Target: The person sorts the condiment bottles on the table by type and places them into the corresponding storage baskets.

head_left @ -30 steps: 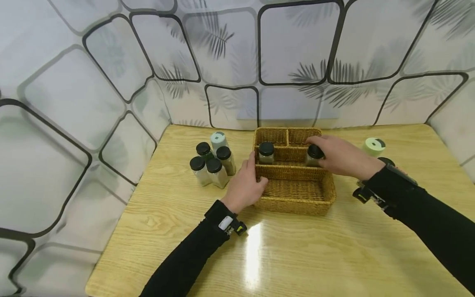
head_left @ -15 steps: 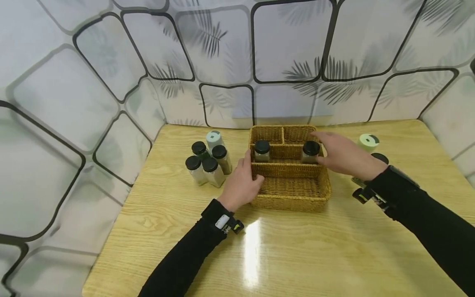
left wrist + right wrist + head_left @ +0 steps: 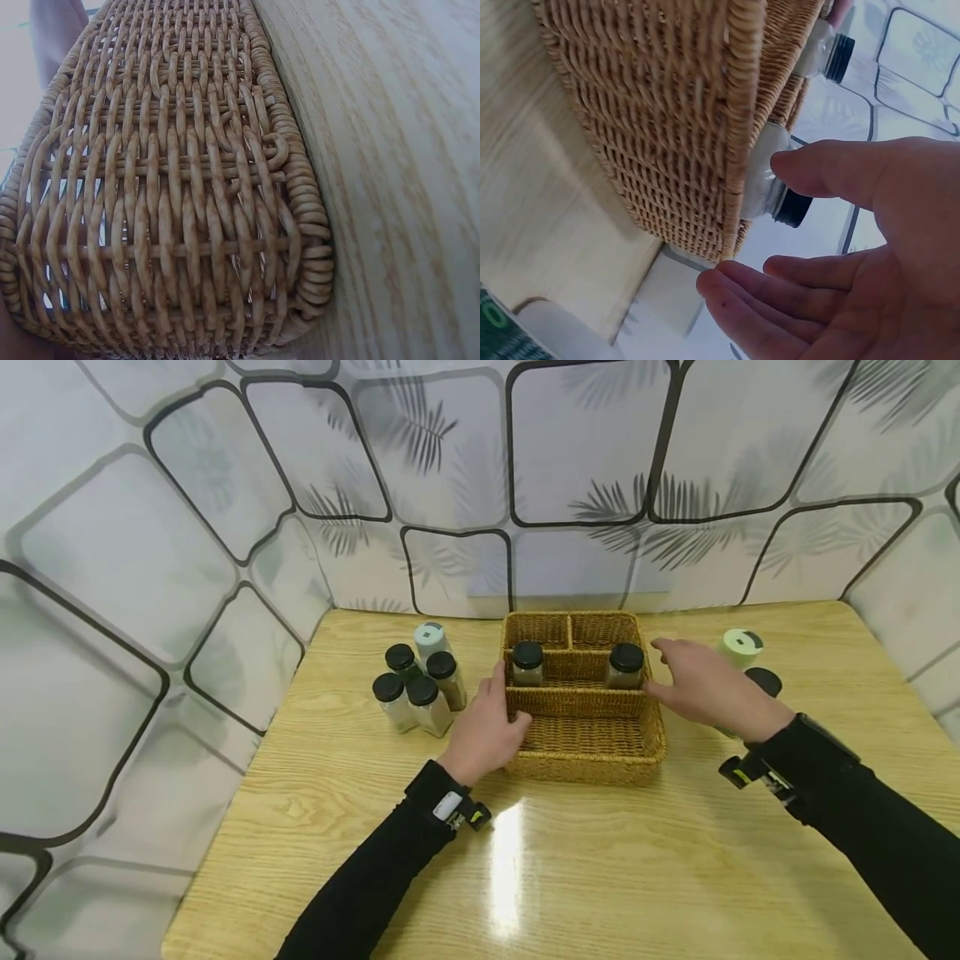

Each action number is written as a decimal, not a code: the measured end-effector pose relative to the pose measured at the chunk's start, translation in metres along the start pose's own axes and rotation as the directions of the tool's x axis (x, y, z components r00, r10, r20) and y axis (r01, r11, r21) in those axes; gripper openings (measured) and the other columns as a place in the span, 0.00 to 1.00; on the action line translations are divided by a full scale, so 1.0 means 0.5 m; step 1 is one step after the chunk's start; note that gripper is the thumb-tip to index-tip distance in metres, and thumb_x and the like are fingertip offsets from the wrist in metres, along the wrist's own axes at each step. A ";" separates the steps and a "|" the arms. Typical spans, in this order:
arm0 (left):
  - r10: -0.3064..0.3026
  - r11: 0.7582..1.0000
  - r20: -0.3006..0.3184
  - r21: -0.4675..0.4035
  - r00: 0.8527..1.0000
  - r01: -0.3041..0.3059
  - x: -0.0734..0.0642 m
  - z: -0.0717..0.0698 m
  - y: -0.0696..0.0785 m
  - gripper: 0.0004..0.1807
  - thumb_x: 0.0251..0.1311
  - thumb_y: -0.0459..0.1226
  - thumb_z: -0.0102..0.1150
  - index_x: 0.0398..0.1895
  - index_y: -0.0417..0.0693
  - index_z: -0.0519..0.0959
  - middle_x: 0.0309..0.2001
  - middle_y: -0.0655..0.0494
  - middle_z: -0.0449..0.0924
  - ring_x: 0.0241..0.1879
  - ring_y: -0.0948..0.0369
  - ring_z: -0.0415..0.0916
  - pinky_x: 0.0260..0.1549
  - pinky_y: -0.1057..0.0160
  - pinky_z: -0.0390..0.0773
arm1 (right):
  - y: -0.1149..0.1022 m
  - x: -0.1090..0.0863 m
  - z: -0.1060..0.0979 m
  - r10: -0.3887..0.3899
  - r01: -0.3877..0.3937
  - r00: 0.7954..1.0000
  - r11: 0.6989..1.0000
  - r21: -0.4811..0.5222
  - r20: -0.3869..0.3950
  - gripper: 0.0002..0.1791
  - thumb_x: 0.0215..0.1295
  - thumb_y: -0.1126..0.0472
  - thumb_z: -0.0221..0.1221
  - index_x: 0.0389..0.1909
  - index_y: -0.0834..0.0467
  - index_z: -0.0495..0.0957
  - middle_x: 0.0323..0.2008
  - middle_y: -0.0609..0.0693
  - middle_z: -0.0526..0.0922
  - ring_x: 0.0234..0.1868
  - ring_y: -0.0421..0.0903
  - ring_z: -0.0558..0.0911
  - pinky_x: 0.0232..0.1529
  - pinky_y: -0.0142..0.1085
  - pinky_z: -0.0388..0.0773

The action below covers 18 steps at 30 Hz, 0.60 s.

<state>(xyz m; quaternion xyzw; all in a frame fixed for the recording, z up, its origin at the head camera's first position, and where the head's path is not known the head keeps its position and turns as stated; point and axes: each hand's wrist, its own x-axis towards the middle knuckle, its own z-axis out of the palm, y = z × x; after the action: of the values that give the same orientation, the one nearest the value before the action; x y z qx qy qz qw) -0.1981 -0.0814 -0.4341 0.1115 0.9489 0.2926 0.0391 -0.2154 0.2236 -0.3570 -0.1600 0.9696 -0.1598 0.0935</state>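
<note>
A wicker basket (image 3: 585, 768) with compartments stands on the table; two black-lidded glass jars stand upright in its middle row, a left jar (image 3: 528, 664) and a right jar (image 3: 625, 667). My left hand (image 3: 483, 735) holds the basket's left side near the front, index finger along the wall and thumb over the rim. The left wrist view is filled by the woven wall (image 3: 172, 172). My right hand (image 3: 708, 685) is just right of the right jar, thumb and fingers spread, holding nothing. In the right wrist view, the thumb lies before the right jar (image 3: 765, 172).
Left of the basket stand several black-lidded jars (image 3: 431, 706) and a pale blue-topped container (image 3: 431, 639). Beyond my right hand are a light green-topped container (image 3: 741, 645) and a black lid (image 3: 763, 681), partly hidden. A patterned cloth (image 3: 585, 468) hangs behind the wooden table (image 3: 600, 860).
My right hand has let go of the right jar and drawn back to the right, leaving it standing in the middle row. My left hand keeps its place on the basket. The view has shifted slightly.
</note>
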 end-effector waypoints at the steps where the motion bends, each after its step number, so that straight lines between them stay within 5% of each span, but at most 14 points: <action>1: -0.002 1.000 0.002 0.001 1.000 0.002 0.000 0.000 0.000 0.44 0.73 0.46 0.49 0.83 0.48 0.38 0.72 0.38 0.61 0.31 0.54 0.74 0.22 0.58 0.69 | 0.002 -0.001 0.002 0.001 -0.001 1.000 1.000 0.003 0.006 0.39 0.71 0.54 0.59 0.73 0.74 0.57 0.61 0.75 0.72 0.58 0.70 0.75 0.52 0.60 0.76; 12: -0.010 1.000 0.005 0.003 1.000 0.010 0.000 -0.001 0.003 0.44 0.72 0.46 0.50 0.83 0.48 0.38 0.73 0.38 0.60 0.32 0.54 0.75 0.23 0.58 0.71 | 0.009 -0.017 0.030 0.019 -0.019 0.997 1.000 0.010 0.071 0.38 0.75 0.52 0.56 0.71 0.76 0.58 0.53 0.73 0.79 0.43 0.62 0.83 0.38 0.48 0.80; 18: -0.011 1.000 0.003 0.000 1.000 0.011 -0.001 -0.003 0.004 0.44 0.72 0.45 0.50 0.83 0.48 0.38 0.73 0.38 0.60 0.34 0.53 0.75 0.26 0.56 0.71 | 0.010 -0.018 0.043 0.034 -0.037 0.993 0.999 0.026 0.117 0.39 0.75 0.50 0.55 0.71 0.76 0.58 0.50 0.70 0.81 0.43 0.61 0.84 0.36 0.47 0.80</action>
<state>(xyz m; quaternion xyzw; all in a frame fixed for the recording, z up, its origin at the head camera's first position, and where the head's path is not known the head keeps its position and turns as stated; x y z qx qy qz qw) -0.1977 -0.0808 -0.4318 0.1067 0.9495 0.2922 0.0421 -0.2034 0.2249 -0.3776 -0.1504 0.9629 -0.1619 0.1549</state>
